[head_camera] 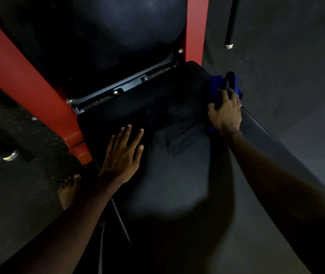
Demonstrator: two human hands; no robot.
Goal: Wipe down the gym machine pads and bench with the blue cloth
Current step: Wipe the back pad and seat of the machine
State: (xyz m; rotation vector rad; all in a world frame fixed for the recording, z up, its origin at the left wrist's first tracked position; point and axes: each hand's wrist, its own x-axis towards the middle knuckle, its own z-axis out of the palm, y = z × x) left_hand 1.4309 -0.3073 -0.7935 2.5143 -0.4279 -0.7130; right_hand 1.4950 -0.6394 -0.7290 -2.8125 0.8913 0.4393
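The right hand (225, 111) grips the blue cloth (219, 86) at the seat pad's (167, 184) far right edge, while the left hand (121, 153), fingers spread, seems to rest flat on its left side.

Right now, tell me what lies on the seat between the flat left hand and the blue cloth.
Head view: between left hand and blue cloth, only bare seat pad with a creased patch.

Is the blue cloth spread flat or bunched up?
Bunched up: the blue cloth is crumpled under the right hand at the seat pad's edge.
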